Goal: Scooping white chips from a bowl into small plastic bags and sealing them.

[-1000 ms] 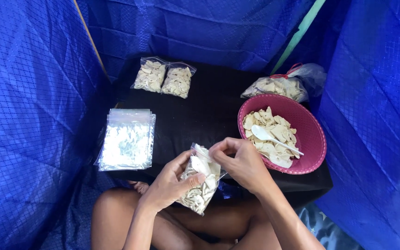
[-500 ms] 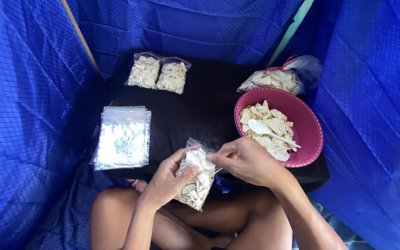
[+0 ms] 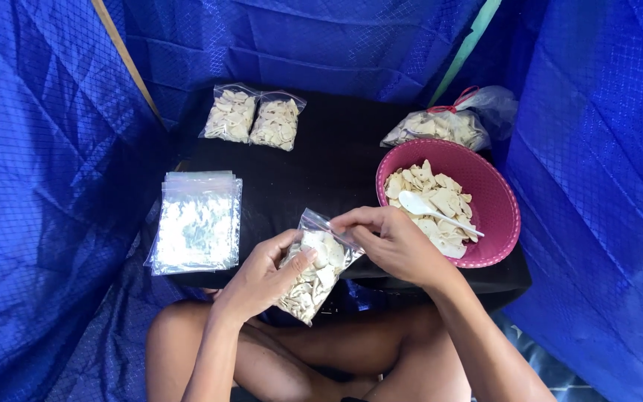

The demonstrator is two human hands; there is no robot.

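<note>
My left hand (image 3: 266,277) grips a small clear plastic bag (image 3: 314,269) full of pale sliced chips, holding it from the left side above the front edge of a black table (image 3: 336,160). My right hand (image 3: 392,242) pinches the bag's top edge with thumb and fingers. Just right of my right hand stands a pink bowl (image 3: 504,205) holding more pale chips and a white plastic spoon (image 3: 429,210).
A stack of empty clear bags (image 3: 196,222) lies at the table's left. Two filled bags (image 3: 252,119) rest at the back. A large tied bag of chips (image 3: 444,126) sits behind the bowl. Blue tarp (image 3: 46,186) walls close in on all sides. My bare legs are below.
The bag has been turned more upright and my right hand's fingers have shifted along its top edge. The view has drifted slightly; the table's things have not moved.
</note>
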